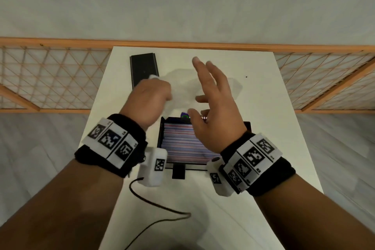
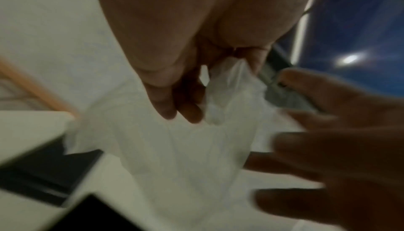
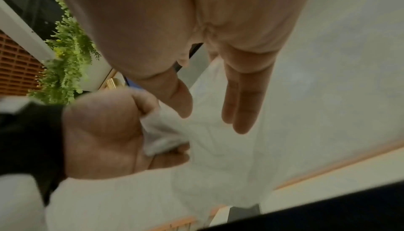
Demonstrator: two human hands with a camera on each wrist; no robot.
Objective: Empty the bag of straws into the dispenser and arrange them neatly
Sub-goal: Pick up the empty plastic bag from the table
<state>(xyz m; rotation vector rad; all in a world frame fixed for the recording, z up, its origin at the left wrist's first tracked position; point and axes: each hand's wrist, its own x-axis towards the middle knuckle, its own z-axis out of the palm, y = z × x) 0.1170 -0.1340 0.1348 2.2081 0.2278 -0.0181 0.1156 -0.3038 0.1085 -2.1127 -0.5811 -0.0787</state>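
Note:
A black dispenser [image 1: 162, 142] sits on the white table, full of red, white and blue striped straws [image 1: 182, 142] lying side by side. My left hand [image 1: 151, 97] grips one end of a clear plastic bag [image 1: 182, 91], which hangs limp above the table behind the dispenser. The wrist views show the same bag [image 2: 179, 148] [image 3: 214, 148] held in the curled left-hand fingers [image 2: 186, 107]. My right hand [image 1: 211, 103] is spread open beside the bag, fingers straight, holding nothing. No straws show inside the bag.
A black lid [image 1: 144, 69] lies flat at the table's far left. A black cable [image 1: 158, 207] loops across the near part of the table [image 1: 263, 107]. A wooden lattice rail [image 1: 50, 75] runs behind the table.

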